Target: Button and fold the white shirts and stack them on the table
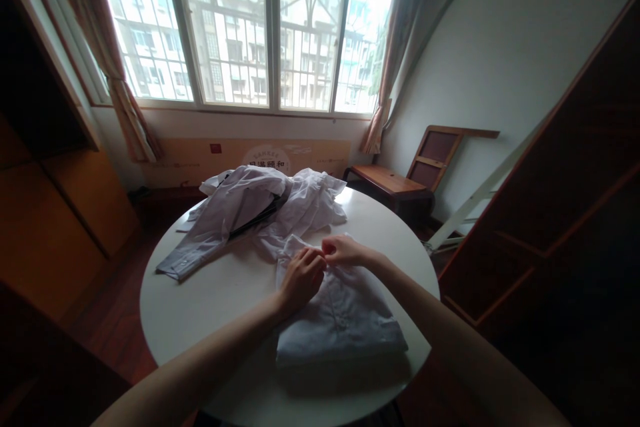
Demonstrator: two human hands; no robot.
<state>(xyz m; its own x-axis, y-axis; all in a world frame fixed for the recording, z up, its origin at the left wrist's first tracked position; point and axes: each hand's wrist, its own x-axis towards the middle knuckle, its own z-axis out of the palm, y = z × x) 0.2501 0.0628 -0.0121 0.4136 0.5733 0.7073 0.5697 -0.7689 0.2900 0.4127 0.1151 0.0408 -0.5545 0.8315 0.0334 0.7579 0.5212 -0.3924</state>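
Observation:
A folded pale shirt (pixel 345 320) lies on the near right part of a round white table (pixel 200 300), buttons up. My left hand (pixel 301 278) and my right hand (pixel 343 250) meet at its collar end, both with fingers curled and pinched on the fabric near the top button. A loose heap of pale shirts (pixel 260 207) lies beyond them at the table's far side, one sleeve (pixel 187 257) trailing toward the left edge.
A wooden chair (pixel 400 180) stands to the right behind the table. Dark wooden furniture (pixel 560 227) rises at the right, a cabinet (pixel 55 200) at the left. A barred window (pixel 260 27) with curtains fills the far wall.

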